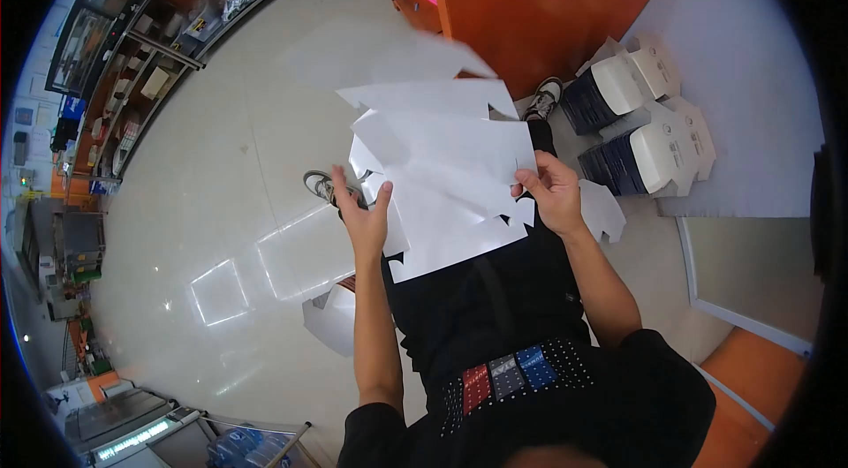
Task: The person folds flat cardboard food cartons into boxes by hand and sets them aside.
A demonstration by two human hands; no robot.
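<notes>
A white die-cut cardboard box blank [450, 177] with notched edges and flaps lies over my lap, its far end smeared by motion. My right hand [555, 194] pinches its right edge between thumb and fingers. At the left edge, my left hand [360, 219] is open, thumb and fingers spread apart beside a folded-up flap. Whether the left palm touches the card I cannot tell.
On the right, stacks of dark-and-white folded cartons [632, 146] stand by the wall. An orange cabinet [530, 9] is ahead. More white card pieces [602, 210] lie on the floor by my legs. Shelves with boxes [132, 97] line the left.
</notes>
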